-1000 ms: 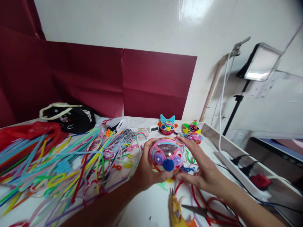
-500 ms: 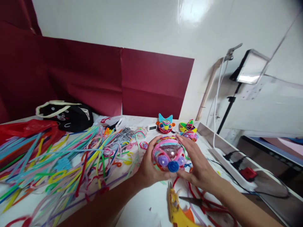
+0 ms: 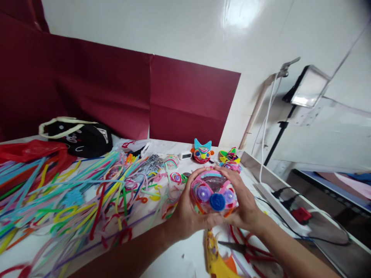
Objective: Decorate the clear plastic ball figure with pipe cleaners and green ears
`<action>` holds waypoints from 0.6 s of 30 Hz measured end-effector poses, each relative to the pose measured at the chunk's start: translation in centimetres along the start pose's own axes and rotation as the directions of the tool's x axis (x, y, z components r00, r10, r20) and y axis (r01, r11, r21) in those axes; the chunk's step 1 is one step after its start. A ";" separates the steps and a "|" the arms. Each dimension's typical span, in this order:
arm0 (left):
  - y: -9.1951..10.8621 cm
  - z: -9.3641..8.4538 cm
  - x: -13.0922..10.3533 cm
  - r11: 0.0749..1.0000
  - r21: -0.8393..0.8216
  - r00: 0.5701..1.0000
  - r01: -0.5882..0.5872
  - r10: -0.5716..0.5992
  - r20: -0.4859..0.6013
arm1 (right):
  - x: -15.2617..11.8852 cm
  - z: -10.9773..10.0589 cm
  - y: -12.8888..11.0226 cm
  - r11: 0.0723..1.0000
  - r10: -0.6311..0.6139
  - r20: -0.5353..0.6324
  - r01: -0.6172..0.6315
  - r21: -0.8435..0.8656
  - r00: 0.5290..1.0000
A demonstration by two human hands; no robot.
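A round, clear ornament [image 3: 217, 201] trimmed in pink, with two purple discs with pearl centres and a blue coil below them, is held up over the table. My left hand [image 3: 189, 210] wraps its left side. On the right side, my right hand [image 3: 243, 200] grips it, with fingers over the top and thumb underneath. Just below the hands lie a yellow glue gun [image 3: 216, 258] and red-handled scissors [image 3: 234, 246]. Behind the ornament stand a blue-eared figure [image 3: 203, 151] and a yellow-green one [image 3: 230, 156].
Many coloured pipe cleaners [image 3: 95, 193] spread across the left. A black bag [image 3: 81, 139] and a red plastic bag [image 3: 34, 150] lie behind them. At right are a power strip [image 3: 284, 212] with cables and a lamp [image 3: 310, 87]. A small white clock [image 3: 185, 155] stands at the back.
The ornament has tilted so its blue coil faces me more, and both hands have shifted slightly with it. The whole view has moved a little.
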State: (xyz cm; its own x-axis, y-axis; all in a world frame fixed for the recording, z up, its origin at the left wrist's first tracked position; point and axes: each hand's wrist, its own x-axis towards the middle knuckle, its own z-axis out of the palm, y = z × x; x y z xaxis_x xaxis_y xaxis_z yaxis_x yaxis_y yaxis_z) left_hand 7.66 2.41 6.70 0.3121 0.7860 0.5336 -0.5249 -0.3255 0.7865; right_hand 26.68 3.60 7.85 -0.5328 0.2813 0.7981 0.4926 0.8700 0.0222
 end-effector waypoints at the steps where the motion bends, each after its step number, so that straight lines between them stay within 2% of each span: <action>1: 0.1 0.1 0.0 1.000 -0.002 1.000 0.009 -0.009 -0.001 | -0.1 0.0 0.0 1.000 -0.002 0.000 0.002 -0.006 1.000; 6: -0.1 0.1 -0.3 0.999 0.001 0.999 0.048 -0.048 0.006 | -0.2 -0.3 -0.1 0.999 0.002 0.026 -0.001 -0.032 1.000; 11: -0.7 -0.1 -0.4 0.998 0.025 0.998 0.062 -0.062 -0.021 | -0.3 -0.1 -0.2 0.999 -0.003 -0.002 0.003 -0.049 1.000; 15: -1.1 -0.3 0.0 0.997 0.032 0.996 0.070 -0.069 -0.058 | -0.2 0.1 -0.4 0.997 0.060 0.048 -0.057 -0.059 0.997; 18: -1.3 -0.8 0.7 0.996 0.042 0.993 0.078 -0.073 -0.097 | -0.6 -0.7 -0.5 0.992 0.125 0.096 -0.122 -0.041 0.987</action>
State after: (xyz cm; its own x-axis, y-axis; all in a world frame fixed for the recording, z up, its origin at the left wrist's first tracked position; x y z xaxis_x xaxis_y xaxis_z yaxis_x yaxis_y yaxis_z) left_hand 7.94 3.82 5.77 0.2715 0.8550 0.4419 -0.4655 -0.2852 0.8378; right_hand 27.25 2.73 7.84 -0.5303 0.4256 0.7333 0.5817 0.8119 -0.0505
